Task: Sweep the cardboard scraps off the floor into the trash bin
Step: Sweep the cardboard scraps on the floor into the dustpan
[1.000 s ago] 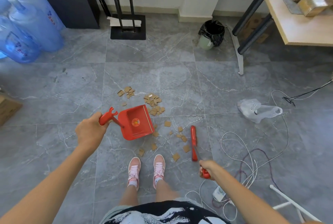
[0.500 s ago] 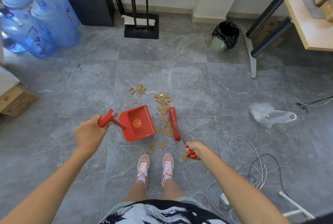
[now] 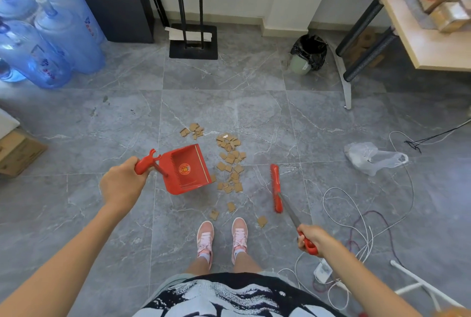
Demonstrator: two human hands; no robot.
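My left hand [image 3: 122, 181] grips the handle of a red dustpan [image 3: 187, 169] whose mouth faces right on the grey tile floor. Several brown cardboard scraps [image 3: 230, 161] lie in a loose pile just right of the pan, and a few strays [image 3: 262, 221] lie near my pink shoes. My right hand [image 3: 312, 237] grips the red handle end of a broom, and its red brush head [image 3: 276, 188] stands right of the pile, apart from it. The trash bin [image 3: 309, 53], lined with a black bag, stands far back by the wall.
Blue water jugs [image 3: 51, 44] crowd the far left beside a dark cabinet. A black stand base [image 3: 193, 41] sits at the back centre. A table with black legs [image 3: 362, 36] is at right. A plastic bag [image 3: 372, 157], loose cables [image 3: 364, 217] and a power strip [image 3: 322, 271] lie at right.
The brush swept left against the scraps, pushing them toward the dustpan, then swung back out to the right. The pile now sits tighter beside the pan. My left hand barely moved.
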